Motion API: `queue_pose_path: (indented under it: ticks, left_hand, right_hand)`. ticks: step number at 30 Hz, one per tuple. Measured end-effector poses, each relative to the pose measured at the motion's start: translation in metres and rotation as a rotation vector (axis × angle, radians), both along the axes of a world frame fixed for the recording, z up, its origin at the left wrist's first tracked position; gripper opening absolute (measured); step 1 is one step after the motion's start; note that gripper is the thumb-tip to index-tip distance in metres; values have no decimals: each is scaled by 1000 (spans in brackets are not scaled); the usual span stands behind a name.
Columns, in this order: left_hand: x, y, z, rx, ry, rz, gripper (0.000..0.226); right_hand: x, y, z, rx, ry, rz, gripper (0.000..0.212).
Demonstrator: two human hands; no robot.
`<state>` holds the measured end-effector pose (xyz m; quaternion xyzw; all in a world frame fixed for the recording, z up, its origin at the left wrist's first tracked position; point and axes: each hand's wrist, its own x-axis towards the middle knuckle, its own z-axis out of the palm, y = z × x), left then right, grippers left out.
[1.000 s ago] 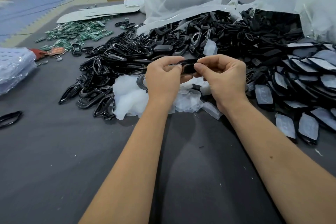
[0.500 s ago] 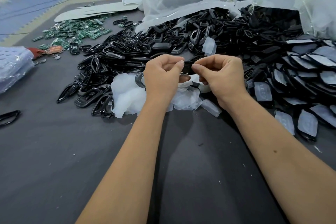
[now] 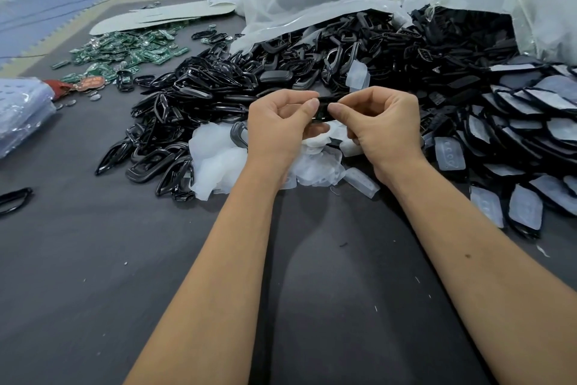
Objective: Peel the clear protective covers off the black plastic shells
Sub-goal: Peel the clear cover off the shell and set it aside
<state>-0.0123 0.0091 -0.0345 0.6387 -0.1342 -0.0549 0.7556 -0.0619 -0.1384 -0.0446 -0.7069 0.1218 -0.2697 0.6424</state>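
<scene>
Above the dark grey table (image 3: 93, 259), left hand (image 3: 278, 128) and right hand (image 3: 384, 128), fingers curled, both pinch one small black plastic shell (image 3: 324, 106) between thumb and forefinger.

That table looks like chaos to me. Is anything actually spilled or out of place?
Mostly sorted heaps. One black frame lies alone near the table's left edge, apart from the main black pile. Both hands, left and right, hold one black shell above crumpled clear covers.
</scene>
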Motion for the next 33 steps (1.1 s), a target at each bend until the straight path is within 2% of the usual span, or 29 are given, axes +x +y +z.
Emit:
queue_pose_path:
  ticks: [7,10,12,15,22,28,33]
  left_hand:
    - [-1,-2,-2,18,-24,-1,20]
    - [-1,-1,-1,-32,0,-15,19]
    - [-1,0,1,-54,25,-45,19]
    - [-2,-1,2,-65,49,-77,17]
    - [-6,-9,2,-59,12,-17,12]
    - [-6,-10,-1,-23,-75,4,17]
    - [-6,-15,-4,77,-146,38,18]
  right_hand:
    - [2,1,-3,-120,2,-62,20]
    - [0,0,0,4,24,17,26]
    - [-2,-2,3,96,54,118,19]
    - [-4,-6,7,125,38,165,12]
    - [-5,-11,10,61,12,157,15]
    - [-5,-17,10,86,-5,259,14]
    - [-3,-19,10,-84,-64,224,17]
